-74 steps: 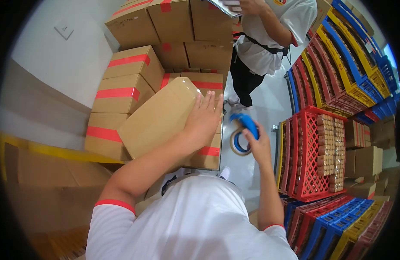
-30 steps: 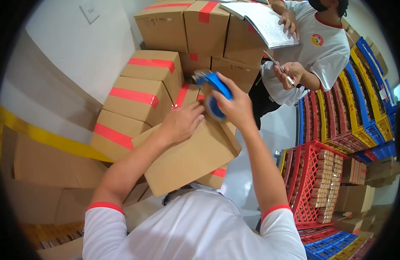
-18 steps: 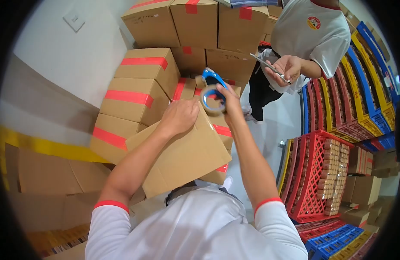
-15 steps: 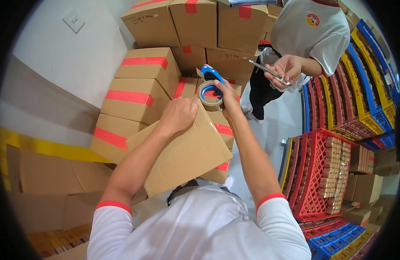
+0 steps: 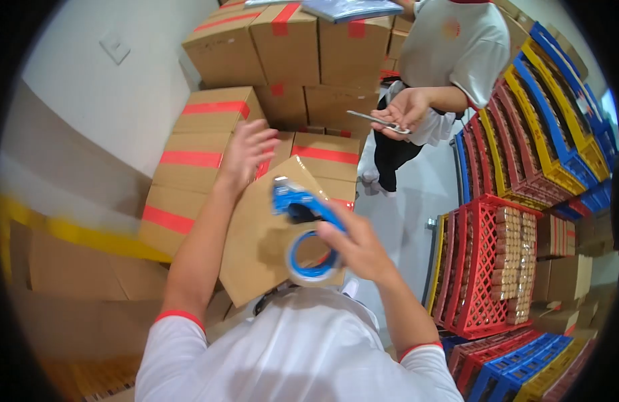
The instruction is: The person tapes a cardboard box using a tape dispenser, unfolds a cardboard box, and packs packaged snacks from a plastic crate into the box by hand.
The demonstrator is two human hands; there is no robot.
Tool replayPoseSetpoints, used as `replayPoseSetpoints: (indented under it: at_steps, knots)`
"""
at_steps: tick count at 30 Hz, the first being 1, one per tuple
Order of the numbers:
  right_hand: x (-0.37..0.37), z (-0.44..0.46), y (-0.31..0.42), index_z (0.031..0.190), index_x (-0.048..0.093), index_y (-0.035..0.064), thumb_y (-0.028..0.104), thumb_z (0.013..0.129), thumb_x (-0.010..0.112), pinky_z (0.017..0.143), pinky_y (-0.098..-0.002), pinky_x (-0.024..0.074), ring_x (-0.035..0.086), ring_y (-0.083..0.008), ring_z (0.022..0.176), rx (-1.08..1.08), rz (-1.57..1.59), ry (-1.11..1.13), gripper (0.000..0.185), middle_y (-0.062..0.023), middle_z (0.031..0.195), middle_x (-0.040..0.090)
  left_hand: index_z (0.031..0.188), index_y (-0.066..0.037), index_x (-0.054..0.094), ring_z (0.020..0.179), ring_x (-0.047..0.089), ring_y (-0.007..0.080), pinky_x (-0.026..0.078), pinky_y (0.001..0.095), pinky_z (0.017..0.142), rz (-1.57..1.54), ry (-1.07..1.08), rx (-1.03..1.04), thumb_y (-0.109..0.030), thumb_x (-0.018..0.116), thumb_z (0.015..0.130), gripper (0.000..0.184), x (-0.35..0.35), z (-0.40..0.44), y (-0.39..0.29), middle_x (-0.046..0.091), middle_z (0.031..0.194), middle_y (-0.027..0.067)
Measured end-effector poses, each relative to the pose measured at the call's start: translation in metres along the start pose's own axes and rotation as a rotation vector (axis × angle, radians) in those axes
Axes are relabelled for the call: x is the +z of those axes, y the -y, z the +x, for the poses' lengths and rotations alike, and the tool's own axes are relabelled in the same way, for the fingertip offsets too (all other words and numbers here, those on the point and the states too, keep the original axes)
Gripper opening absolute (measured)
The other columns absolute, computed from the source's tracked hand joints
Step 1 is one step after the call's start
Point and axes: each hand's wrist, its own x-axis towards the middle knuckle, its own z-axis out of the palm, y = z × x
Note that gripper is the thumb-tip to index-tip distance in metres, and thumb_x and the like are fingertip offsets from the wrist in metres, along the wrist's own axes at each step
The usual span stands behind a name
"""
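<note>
My right hand [image 5: 360, 242] grips a blue tape dispenser [image 5: 301, 199] with a roll of tape on it, held above a cardboard box [image 5: 246, 251] close to my body. The dispenser's metal-tipped head points up and to the left. Shiny clear tape shows at the box's far corner. My left hand [image 5: 248, 153] is raised past the box's far left side, fingers spread and slightly blurred, with nothing in it.
Cardboard boxes with red tape [image 5: 205, 107] are stacked ahead and left. A co-worker's open hand [image 5: 404, 109] holds a slim grey tool. Plastic crates [image 5: 484, 268] full of packed goods stand at right, beside a grey floor [image 5: 402, 221].
My left hand has let go of the box edge and opened, moving up and left. My right hand has brought the tape dispenser down towards my body, over the box.
</note>
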Motion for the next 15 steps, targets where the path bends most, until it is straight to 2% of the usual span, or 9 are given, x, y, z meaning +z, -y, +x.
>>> replayPoseSetpoints:
  at_steps: [1,2,3,5,6,8,10,12,15]
  knots:
    - [0.014,0.012,-0.006,0.139,0.062,0.0018,0.037,0.105,0.063,0.096,-0.0415,0.0501,0.066,-0.0282,0.108,-0.023,-0.048,-0.004,0.049,-0.0169,0.11,0.069,0.157,-0.005,0.043,0.138,0.056,0.0353,0.043,0.0491,0.116,-0.112,-0.047,0.095,-0.056,0.042,0.109,0.069,-0.024,0.008,-0.004,0.054,0.153,0.0221]
    - [0.022,0.019,-0.009,0.139,0.062,0.0018,0.037,0.105,0.063,0.096,-0.0415,0.0501,0.066,-0.0282,0.108,-0.03,-0.051,-0.028,0.049,-0.0169,0.11,0.069,0.156,-0.005,0.043,0.137,0.057,0.0354,0.044,0.049,0.115,-0.2,-0.079,0.188,-0.054,0.041,0.11,0.068,-0.043,0.003,-0.019,0.055,0.152,0.0222]
    - [0.027,0.026,-0.01,0.134,0.065,0.0012,0.04,0.104,0.065,0.096,-0.0436,0.05,0.065,-0.0323,0.109,-0.087,-0.293,0.015,0.049,-0.0191,0.109,0.068,0.156,-0.004,0.044,0.136,0.058,0.0354,0.045,0.0489,0.114,-0.295,-0.118,0.281,-0.052,0.04,0.111,0.066,-0.057,-0.009,-0.035,0.055,0.152,0.0224]
    - [0.03,0.039,-0.018,0.117,0.071,-0.0002,0.043,0.1,0.069,0.097,-0.0461,0.05,0.062,-0.0404,0.111,-0.145,-0.627,0.097,0.046,-0.0226,0.11,0.065,0.155,-0.003,0.044,0.135,0.059,0.0332,0.048,0.0457,0.112,-0.174,-0.185,0.344,-0.049,0.04,0.112,0.063,-0.068,-0.043,-0.062,0.056,0.151,0.0213]
    - [0.028,0.041,-0.012,0.117,0.071,-0.0002,0.043,0.1,0.069,0.097,-0.0461,0.05,0.062,-0.0404,0.111,-0.148,-0.639,0.099,0.046,-0.0226,0.11,0.065,0.155,-0.003,0.044,0.135,0.059,0.0332,0.048,0.0457,0.112,-0.184,-0.186,0.351,-0.049,0.04,0.112,0.063,-0.071,-0.059,-0.063,0.056,0.151,0.0213]
    - [0.019,0.042,0.004,0.119,0.07,0.001,0.039,0.096,0.073,0.101,-0.0445,0.0485,0.06,-0.0397,0.118,-0.353,-0.723,-0.081,0.044,-0.0203,0.12,0.064,0.153,-0.002,0.047,0.13,0.062,0.029,0.05,0.042,0.108,0.084,-0.215,0.292,-0.047,0.041,0.112,0.06,-0.078,-0.09,-0.061,0.059,0.147,0.0195]
    - [-0.011,0.064,0.024,0.128,0.069,0.0047,0.033,0.089,0.08,0.106,-0.0462,0.046,0.058,-0.0364,0.127,-0.569,-1.104,-0.412,0.049,-0.0147,0.128,0.065,0.149,-0.003,0.051,0.124,0.065,0.027,0.051,0.0399,0.104,0.108,-0.227,0.267,-0.046,0.042,0.112,0.057,-0.083,-0.117,-0.053,0.063,0.141,0.0181]
    - [-0.049,0.082,0.036,0.13,0.067,0.0055,0.027,0.085,0.082,0.113,-0.0498,0.0404,0.051,-0.0375,0.139,-0.616,-1.331,-0.575,0.052,-0.0135,0.135,0.063,0.146,-0.003,0.055,0.119,0.068,0.025,0.052,0.0377,0.101,0.134,-0.239,0.254,-0.044,0.044,0.113,0.054,-0.087,-0.142,-0.042,0.067,0.135,0.0166]
    - [-0.088,0.108,0.0,0.121,0.072,0.0059,0.024,0.086,0.08,0.115,-0.0521,0.0379,0.047,-0.0379,0.144,-0.546,-1.507,-0.56,0.04,-0.0128,0.134,0.064,0.14,-0.002,0.059,0.111,0.072,0.0236,0.053,0.0354,0.096,0.139,-0.304,0.272,-0.042,0.045,0.112,0.051,-0.093,-0.16,-0.018,0.071,0.129,0.0156]
